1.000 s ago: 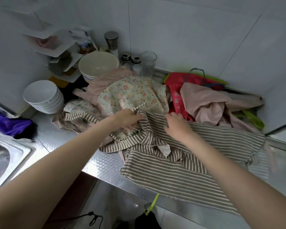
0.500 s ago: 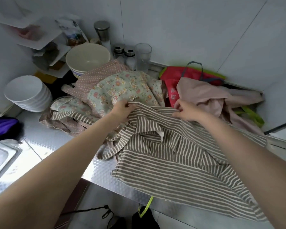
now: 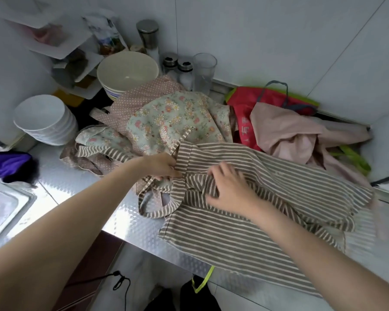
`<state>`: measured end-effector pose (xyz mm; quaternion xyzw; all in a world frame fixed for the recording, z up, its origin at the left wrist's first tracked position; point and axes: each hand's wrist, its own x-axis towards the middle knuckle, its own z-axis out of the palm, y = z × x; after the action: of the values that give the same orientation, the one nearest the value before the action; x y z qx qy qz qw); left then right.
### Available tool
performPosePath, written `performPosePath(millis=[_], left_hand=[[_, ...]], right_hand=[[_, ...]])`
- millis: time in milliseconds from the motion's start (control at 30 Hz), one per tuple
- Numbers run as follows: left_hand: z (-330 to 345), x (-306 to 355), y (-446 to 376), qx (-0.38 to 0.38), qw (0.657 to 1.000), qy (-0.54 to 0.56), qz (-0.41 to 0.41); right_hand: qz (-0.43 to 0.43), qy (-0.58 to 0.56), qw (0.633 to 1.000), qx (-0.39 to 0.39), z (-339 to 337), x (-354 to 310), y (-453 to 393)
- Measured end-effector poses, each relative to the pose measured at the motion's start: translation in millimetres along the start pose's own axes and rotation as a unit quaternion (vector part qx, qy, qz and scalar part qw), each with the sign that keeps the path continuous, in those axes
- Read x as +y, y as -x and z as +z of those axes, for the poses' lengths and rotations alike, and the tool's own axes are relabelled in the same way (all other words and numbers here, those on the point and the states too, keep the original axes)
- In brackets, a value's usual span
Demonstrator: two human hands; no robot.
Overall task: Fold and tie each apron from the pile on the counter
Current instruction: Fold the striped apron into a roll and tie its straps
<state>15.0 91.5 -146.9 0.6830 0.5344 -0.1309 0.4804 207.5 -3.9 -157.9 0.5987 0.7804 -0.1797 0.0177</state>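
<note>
head view: first apron only being laid out, the pile not yet touched

head view shows the striped apron spread crumpled across the near right of the tabletop, its near edge hanging over the front lip. it is neither folded nor tied: the cloth is rumpled in the middle and a strap loop lies loose on the bare metal to its left.

the left hand pinches the apron's upper left corner, fingers curled round the fabric where a strap leaves it. the right hand lies on the bunched middle with its fingers spread and bent down into the folds; whether they only press or have caught a fold, i cannot tell.

behind, the pile waits: a floral apron over a dotted pink one, a second striped piece at far left, and a plain pink cloth on a red bag at far right. none of these looks folded.

by my judgement the task is at its very start: flattening the first apron, with folding, tying and every other apron left. no finished bundle is visible anywhere.
</note>
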Motion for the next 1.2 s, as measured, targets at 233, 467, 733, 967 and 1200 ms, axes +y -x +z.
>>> performPosePath(millis=[233,467,733,967,1200], left_hand=[[23,-4,4,-0.062,0.97,0.234,-0.007],[21,-4,15,-0.093,0.95,0.296,0.015],[29,-1,8,-0.005,0.997,0.054,-0.058],[57,-19,0,0.051,0.992,0.094,-0.069],[36,-39,19,-0.054,0.961,0.266,-0.056]], right_hand=[[0.068,0.014,0.993,0.093,24,1,-6],[0.146,0.011,0.986,0.077,6,2,-6],[-0.118,0.029,0.981,0.151,2,-6,21],[0.04,0.01,0.994,-0.1,50,-10,30],[0.057,-0.132,0.987,-0.067,51,-30,24]])
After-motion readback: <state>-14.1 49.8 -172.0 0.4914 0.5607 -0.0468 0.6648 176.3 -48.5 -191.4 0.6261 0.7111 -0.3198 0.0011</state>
